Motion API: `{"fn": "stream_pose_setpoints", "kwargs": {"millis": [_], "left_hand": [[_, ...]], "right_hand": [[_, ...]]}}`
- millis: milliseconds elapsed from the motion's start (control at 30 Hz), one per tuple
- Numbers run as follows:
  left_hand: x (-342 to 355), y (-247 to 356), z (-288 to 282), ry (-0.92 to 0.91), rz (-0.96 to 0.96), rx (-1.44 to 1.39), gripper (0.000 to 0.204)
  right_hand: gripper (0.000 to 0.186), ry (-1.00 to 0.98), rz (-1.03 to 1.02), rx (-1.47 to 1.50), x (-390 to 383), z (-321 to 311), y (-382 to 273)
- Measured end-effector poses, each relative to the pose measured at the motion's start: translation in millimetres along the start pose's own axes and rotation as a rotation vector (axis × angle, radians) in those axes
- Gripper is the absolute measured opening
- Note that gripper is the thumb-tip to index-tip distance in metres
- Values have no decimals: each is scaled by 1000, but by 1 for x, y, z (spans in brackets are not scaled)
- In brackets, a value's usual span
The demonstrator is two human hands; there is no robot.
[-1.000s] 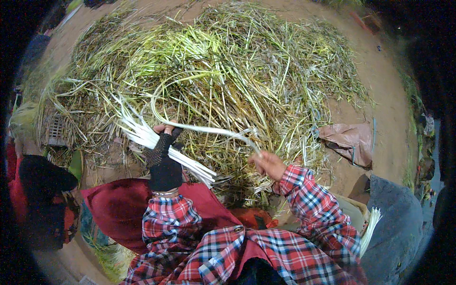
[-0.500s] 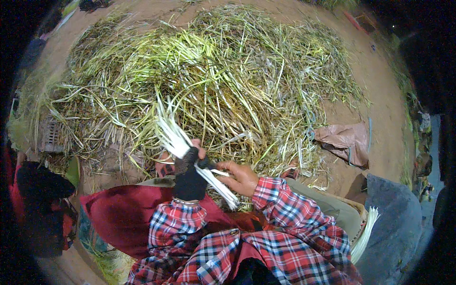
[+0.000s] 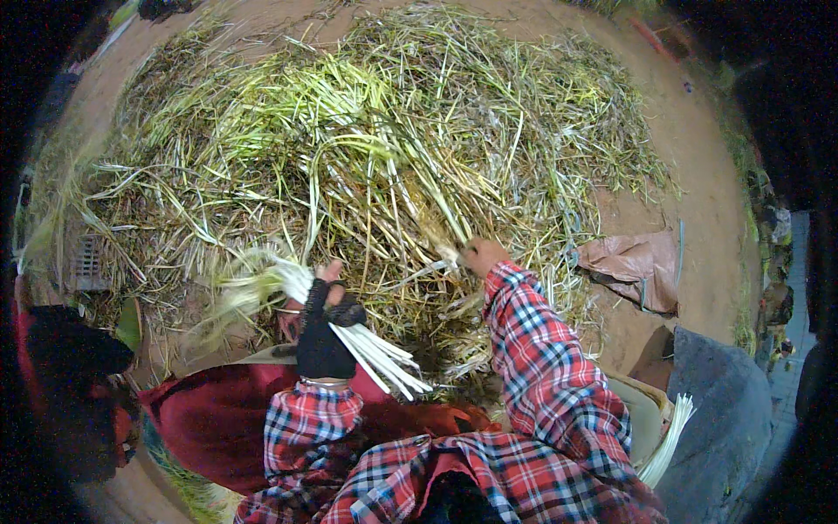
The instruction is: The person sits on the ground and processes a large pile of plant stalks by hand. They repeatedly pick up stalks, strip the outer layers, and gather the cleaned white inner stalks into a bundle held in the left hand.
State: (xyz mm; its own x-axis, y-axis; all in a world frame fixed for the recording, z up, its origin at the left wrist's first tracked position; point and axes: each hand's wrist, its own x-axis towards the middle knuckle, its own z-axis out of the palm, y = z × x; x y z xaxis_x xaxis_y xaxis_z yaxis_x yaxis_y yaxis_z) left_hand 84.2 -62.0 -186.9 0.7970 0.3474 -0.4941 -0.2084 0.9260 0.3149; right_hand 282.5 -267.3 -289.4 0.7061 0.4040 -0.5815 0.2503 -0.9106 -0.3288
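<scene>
A bunch of long white stalks with pale green tops (image 3: 377,356) is gripped in my left hand (image 3: 330,323), which wears a black fingerless glove. The white ends point to the lower right, and the leafy tops fan out blurred to the left. My right hand (image 3: 480,257), bare, reaches forward to the near edge of a big heap of green and yellowed stalks (image 3: 349,96). Its fingers curl around the ends of some yellowish stalks (image 3: 432,223) there, partly blurred.
A crumpled brown sack (image 3: 633,262) lies right of the heap. Another bundle of white stalks (image 3: 670,437) rests by my right leg, beside a grey-blue cloth (image 3: 724,410). At the left are a plastic crate (image 3: 89,260) and a person in dark clothing (image 3: 78,384).
My right hand has left the white bunch and moved forward to the heap, closing on stalks there. My left hand has shifted slightly left, tilting the bunch's tops leftward.
</scene>
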Motion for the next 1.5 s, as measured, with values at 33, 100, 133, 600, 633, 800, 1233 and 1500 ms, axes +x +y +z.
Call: {"fn": "stream_pose_setpoints", "kwargs": {"millis": [33, 100, 133, 600, 633, 800, 1233, 1500], "left_hand": [[-1, -6, 5, 37, 13, 38, 16], [-5, -15, 16, 91, 22, 146, 9], [-7, -19, 20, 124, -7, 229, 10], [-26, -42, 14, 15, 96, 703, 20], [-26, -43, 15, 26, 112, 703, 20], [-21, -42, 17, 39, 194, 679, 23], [-22, 17, 20, 153, 429, 270, 15], [-27, 1, 18, 198, 246, 587, 21]], "right_hand": [[29, 100, -87, -46, -5, 5, -3], [25, 211, -122, -73, -22, 6, -9], [23, 258, -257, 12, -37, 2, -11], [17, 139, -699, 574, -142, -4, -84], [17, 31, -565, 660, -142, -3, -83], [16, 109, -453, 803, -141, 9, -71], [41, 462, 652, -20, -106, -57, 142], [39, 53, -782, 412, -118, 12, -69]]}}
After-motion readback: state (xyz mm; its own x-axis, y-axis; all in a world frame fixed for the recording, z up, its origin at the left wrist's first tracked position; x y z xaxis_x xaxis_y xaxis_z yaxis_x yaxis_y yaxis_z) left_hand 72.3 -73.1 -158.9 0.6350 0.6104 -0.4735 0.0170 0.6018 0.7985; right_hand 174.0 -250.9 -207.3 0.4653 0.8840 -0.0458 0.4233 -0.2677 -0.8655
